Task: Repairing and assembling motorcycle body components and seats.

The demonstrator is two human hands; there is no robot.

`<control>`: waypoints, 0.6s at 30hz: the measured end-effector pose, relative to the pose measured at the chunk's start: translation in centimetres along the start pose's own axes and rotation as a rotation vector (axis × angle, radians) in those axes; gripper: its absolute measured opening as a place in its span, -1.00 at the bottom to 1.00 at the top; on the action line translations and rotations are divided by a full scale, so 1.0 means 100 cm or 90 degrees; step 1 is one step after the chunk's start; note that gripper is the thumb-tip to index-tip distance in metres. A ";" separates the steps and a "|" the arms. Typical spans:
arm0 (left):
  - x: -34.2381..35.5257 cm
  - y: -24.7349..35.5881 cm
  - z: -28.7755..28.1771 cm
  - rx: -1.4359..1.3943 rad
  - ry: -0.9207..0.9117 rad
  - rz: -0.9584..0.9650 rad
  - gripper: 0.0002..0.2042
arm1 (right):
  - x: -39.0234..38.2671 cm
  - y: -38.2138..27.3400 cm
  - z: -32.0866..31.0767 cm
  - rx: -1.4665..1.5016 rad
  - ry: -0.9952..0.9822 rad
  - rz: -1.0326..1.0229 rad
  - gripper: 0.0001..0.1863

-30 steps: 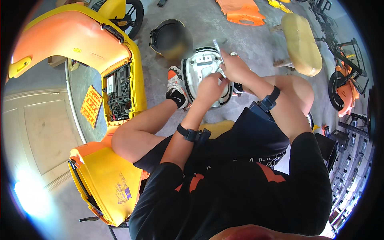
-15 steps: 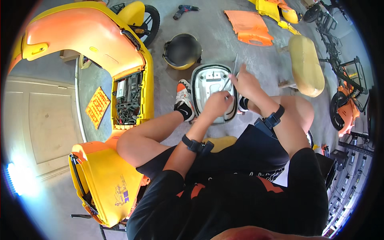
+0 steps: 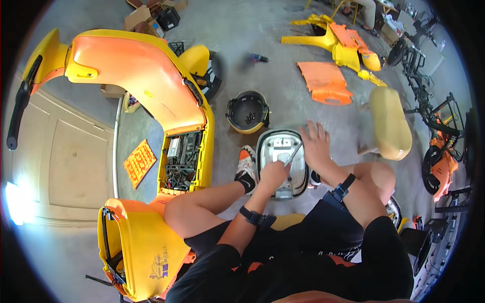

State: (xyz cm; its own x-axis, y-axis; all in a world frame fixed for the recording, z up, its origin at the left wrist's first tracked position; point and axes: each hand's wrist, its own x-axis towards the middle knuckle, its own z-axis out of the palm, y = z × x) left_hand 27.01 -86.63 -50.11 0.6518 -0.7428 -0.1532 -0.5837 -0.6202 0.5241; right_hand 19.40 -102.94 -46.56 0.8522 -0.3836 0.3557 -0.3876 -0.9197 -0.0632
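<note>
Between my feet lies a rounded shell (image 3: 263, 151) with a black rim and a pale, moulded inside. My left hand (image 3: 273, 175) is closed over its middle, gripping a slim metal rod-shaped tool (image 3: 295, 153). The tool slants up and right from my fist; its lower end is hidden in the hand, so I cannot tell its exact kind. At the shell's right rim, my right hand (image 3: 317, 147) has its fingers stretched out and apart, close to the tool's upper end. Nothing shows in that hand.
Beyond the shell sits an upturned helmet (image 3: 236, 120) holding small dark pieces. To the left stands a yellow-orange scooter body (image 3: 204, 151). A cordless drill (image 3: 260, 58), orange panel (image 3: 323, 81) and yellow fairing parts (image 3: 346, 55) lie farther off. A tan seat (image 3: 390, 123) rests at right.
The view has shifted, so the scene sits lower and farther right. My right hand has gone from a pointing finger to spread fingers. My left hand still grips the metal tool.
</note>
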 end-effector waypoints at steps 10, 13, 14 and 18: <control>-0.017 0.038 -0.008 -0.061 -0.133 0.044 -0.44 | -0.006 -0.006 0.008 0.252 -0.376 0.182 -0.60; -0.018 0.041 -0.024 -0.098 -0.079 0.055 -0.28 | -0.003 -0.004 0.008 0.179 -0.360 0.162 -0.71; -0.017 0.040 -0.028 -0.121 -0.033 0.093 -0.25 | -0.002 -0.002 0.007 0.176 -0.353 0.142 -0.74; -0.012 0.029 -0.029 0.023 0.196 0.115 -0.44 | -0.003 0.005 -0.001 0.104 -0.210 -0.134 -0.66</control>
State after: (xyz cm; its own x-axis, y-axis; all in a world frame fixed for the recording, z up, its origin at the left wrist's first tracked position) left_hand 25.91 -86.77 -45.99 0.6482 -0.7342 0.2022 -0.7165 -0.4980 0.4885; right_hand 18.89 -103.28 -46.60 0.9838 -0.1683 0.0616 -0.1551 -0.9717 -0.1781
